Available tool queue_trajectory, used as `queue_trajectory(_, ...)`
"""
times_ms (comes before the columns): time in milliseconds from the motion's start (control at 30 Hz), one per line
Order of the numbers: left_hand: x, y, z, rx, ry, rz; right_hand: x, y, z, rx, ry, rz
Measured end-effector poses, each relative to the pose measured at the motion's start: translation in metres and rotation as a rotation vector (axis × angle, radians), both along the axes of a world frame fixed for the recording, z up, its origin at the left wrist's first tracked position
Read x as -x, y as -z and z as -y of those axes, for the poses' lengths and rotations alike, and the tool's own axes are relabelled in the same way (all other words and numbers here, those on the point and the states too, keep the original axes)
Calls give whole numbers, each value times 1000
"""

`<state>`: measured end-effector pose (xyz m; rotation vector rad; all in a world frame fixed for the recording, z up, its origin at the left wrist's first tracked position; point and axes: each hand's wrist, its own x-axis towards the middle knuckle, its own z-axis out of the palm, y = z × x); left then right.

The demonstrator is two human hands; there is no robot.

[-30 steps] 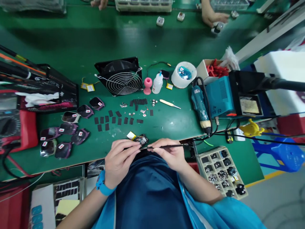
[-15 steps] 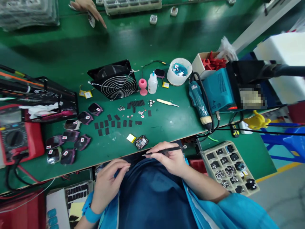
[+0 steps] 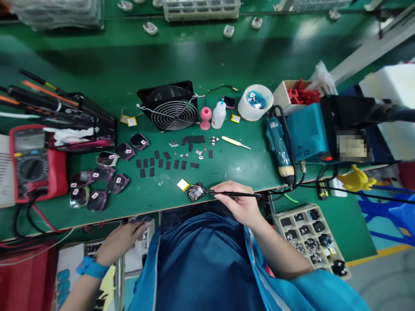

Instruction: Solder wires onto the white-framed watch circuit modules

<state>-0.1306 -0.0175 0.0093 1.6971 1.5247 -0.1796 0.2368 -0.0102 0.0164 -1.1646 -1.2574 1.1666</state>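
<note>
Below the front edge of the green benchtop (image 3: 155,196), the left hand (image 3: 125,237) is held well apart from the right; its fingers are blurred, and whether anything is gripped cannot be told. Above and right of it, smooth surface stretches open towards a flat yellow-edged battery (image 3: 183,185), wired to the opened watch body (image 3: 196,192). This rounded black case is laid near the edge, just left of the right hand (image 3: 243,209), its circuit board exposed. At its right side are held the tips of a slim black tool (image 3: 251,195), pinched between right thumb and fingers. To that hand's lower right, a cream compartmented tray (image 3: 292,211) is filled with small dark and metallic parts.
</note>
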Motion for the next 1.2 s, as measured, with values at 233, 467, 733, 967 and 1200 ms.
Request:
queue_trajectory(233, -69, -40, -15, -367, -19, 322, 2, -1, -2, 10, -6, 101)
queue_trajectory(467, -130, -22, -19, -838, 42, 314, 5, -2, -2, -25, -35, 103)
queue_trajectory(733, -129, -17, -26, -835, 168, 378, 17, -6, -8, -147, -86, 110)
queue_trajectory(967, -124, -17, -39, -828, 273, 447, 22, 2, -10, -275, -56, 171)
queue_trajectory(1200, -130, -16, -36, -847, 203, 375, 21, 6, -10, -257, -34, 164)
